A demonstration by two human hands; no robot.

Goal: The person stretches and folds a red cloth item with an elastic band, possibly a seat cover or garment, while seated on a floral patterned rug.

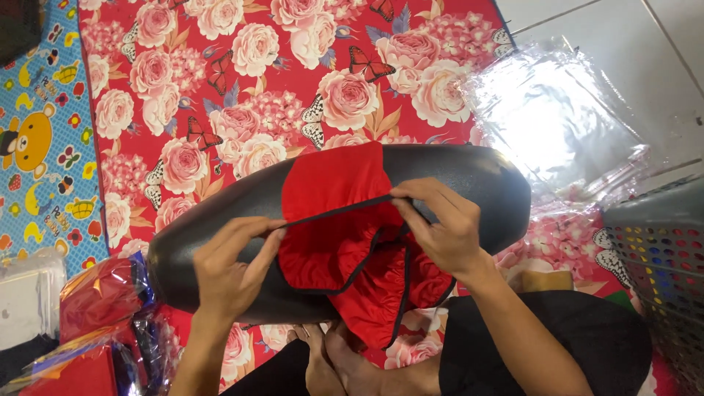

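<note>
Left hand [231,275] and right hand [440,224] are pinching the black trim of a red fabric cover [334,220], which is lying across a long black seat form [469,183] above a floral mat [257,81].

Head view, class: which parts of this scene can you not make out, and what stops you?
- Red garment: lower part bunched, shape unclear.
- Black oval form: middle covered by the garment and both hands, left hand, right hand.
- Grey perforated basket: cut off by the right edge.
- Clear plastic bags: glare hides anything inside.
</note>
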